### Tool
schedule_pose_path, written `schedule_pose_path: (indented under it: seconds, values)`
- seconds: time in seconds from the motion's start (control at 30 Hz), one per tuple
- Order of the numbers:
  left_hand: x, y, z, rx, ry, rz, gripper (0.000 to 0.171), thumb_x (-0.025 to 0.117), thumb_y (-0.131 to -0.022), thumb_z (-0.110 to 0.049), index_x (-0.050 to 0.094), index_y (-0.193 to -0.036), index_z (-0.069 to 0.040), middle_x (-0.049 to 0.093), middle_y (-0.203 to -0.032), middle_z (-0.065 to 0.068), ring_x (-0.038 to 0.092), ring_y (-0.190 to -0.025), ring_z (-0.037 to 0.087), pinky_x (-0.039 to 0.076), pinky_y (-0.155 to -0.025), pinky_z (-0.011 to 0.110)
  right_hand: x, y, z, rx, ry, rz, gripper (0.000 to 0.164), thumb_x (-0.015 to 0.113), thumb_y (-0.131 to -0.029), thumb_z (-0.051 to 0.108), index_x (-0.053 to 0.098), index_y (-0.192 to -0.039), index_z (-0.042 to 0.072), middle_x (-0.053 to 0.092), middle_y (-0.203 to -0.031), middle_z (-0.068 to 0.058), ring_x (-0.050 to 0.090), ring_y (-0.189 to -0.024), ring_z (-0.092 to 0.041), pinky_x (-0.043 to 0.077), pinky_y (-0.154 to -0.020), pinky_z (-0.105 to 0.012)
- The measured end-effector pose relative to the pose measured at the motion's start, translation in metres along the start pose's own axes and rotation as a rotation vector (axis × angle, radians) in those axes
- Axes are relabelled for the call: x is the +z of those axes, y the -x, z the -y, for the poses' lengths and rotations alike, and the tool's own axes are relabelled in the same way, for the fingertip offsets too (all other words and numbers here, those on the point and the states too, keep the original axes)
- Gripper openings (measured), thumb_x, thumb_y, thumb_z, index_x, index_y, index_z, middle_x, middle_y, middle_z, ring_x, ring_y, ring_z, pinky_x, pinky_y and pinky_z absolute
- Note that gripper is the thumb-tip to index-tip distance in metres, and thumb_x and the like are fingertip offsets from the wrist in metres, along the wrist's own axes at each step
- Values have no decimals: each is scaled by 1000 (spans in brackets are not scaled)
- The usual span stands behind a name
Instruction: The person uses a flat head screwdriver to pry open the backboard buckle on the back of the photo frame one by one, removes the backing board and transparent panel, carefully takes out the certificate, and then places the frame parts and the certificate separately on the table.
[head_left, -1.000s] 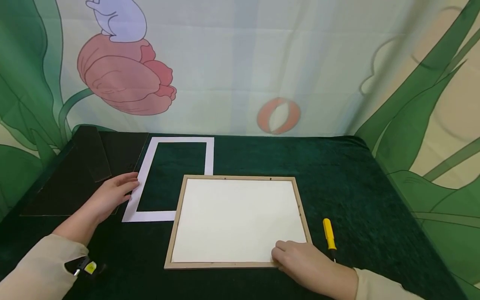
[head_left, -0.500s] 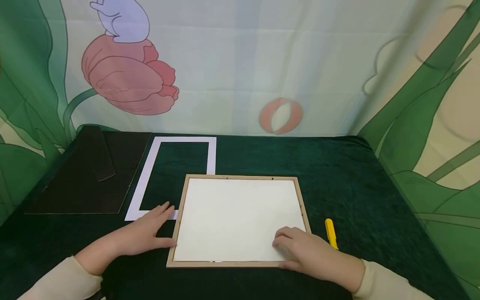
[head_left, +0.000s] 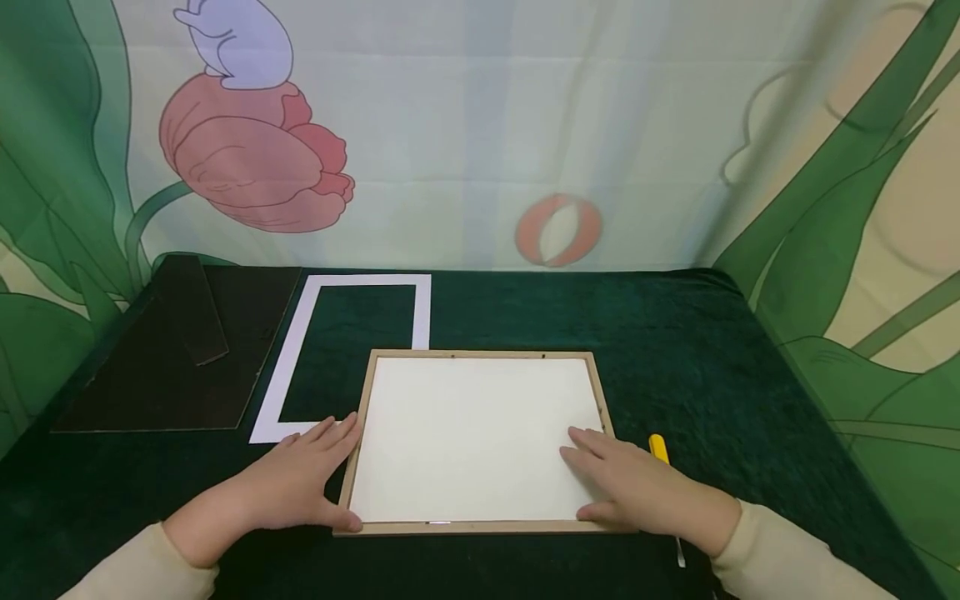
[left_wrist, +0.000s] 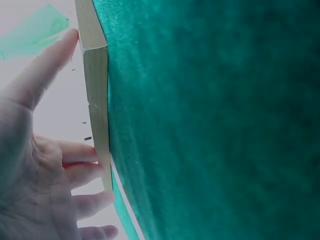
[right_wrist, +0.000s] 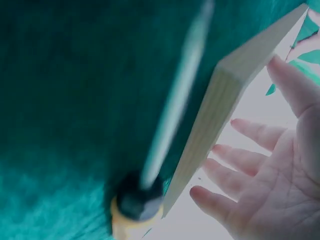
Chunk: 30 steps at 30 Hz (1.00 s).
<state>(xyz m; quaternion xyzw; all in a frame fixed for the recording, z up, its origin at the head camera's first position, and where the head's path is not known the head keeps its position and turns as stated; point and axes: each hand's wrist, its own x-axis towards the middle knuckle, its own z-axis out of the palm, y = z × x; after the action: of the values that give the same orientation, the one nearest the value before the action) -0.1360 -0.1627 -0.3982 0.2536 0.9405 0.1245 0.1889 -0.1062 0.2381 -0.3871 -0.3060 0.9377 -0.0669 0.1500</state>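
Observation:
A wooden picture frame (head_left: 480, 527) lies flat in front of me, with a white sheet (head_left: 465, 442) filling its inside. My left hand (head_left: 300, 475) rests at its left side, fingertips along the outer edge and thumb at the near left corner. At the near right corner is my right hand (head_left: 645, 483), its fingers stretched over the sheet and its thumb by the near rim. Both wrist views show the fingers spread and fairly straight beside the frame's wooden side (left_wrist: 95, 90). A screwdriver (right_wrist: 177, 95) lies just right of the frame, partly hidden by the right hand in the head view.
A white mat border (head_left: 296, 350) lies behind the frame's left side, partly covered by it. Left of that is a black backing board (head_left: 165, 383) with a stand flap (head_left: 198, 312). Dark green cloth (head_left: 645, 333) covers the table, and a printed curtain (head_left: 450, 167) hangs behind.
My left hand has moved right from beside the black board to the frame's left edge. My right hand has uncurled its fingers and shifted slightly right along the near right corner.

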Motion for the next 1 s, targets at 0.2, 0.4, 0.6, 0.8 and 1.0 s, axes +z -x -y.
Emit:
schedule_pose_path:
  seconds: [0.2, 0.4, 0.6, 0.8, 1.0]
  values:
    - [-3, -3, -3, -4, -32, 9, 115, 72, -59, -67, 30, -145, -2, 25, -150, 15, 22, -135, 41, 20, -97, 69, -3, -2, -7, 77, -33, 55, 82, 72, -77, 47, 41, -140, 6, 31, -148, -17, 30, -134, -30, 33, -100, -54]
    - [-6, -2, -6, -3, -59, -3, 113, 73, -59, -66, 34, -143, 0, 28, -149, 17, 25, -134, 42, 22, -96, 68, -7, -6, -5, 117, -41, 86, 83, 73, -75, 47, 42, -139, 5, 32, -147, -16, 31, -134, -29, 31, -99, -58]
    - [-7, -2, -9, -15, -53, 6, 113, 75, -59, -64, 34, -142, 0, 29, -149, 16, 24, -134, 41, 21, -97, 68, -7, -7, -3, 143, -17, 97, 82, 70, -76, 51, 42, -140, 7, 35, -146, -14, 33, -133, -28, 31, -99, -58]
    - [-8, -3, -10, -21, -60, 10, 113, 76, -58, -63, 35, -141, 1, 30, -148, 16, 24, -134, 42, 21, -97, 68, -7, -10, -2, 161, 9, 90, 81, 70, -77, 51, 44, -139, 6, 38, -144, -13, 37, -131, -27, 32, -100, -55]
    - [-8, -3, -9, -23, -58, 16, 113, 76, -58, -63, 35, -142, 1, 30, -148, 16, 24, -134, 42, 22, -97, 68, -9, -16, 4, 172, 44, 58, 76, 71, -77, 48, 48, -136, 7, 47, -138, -13, 48, -123, -27, 38, -97, -49]
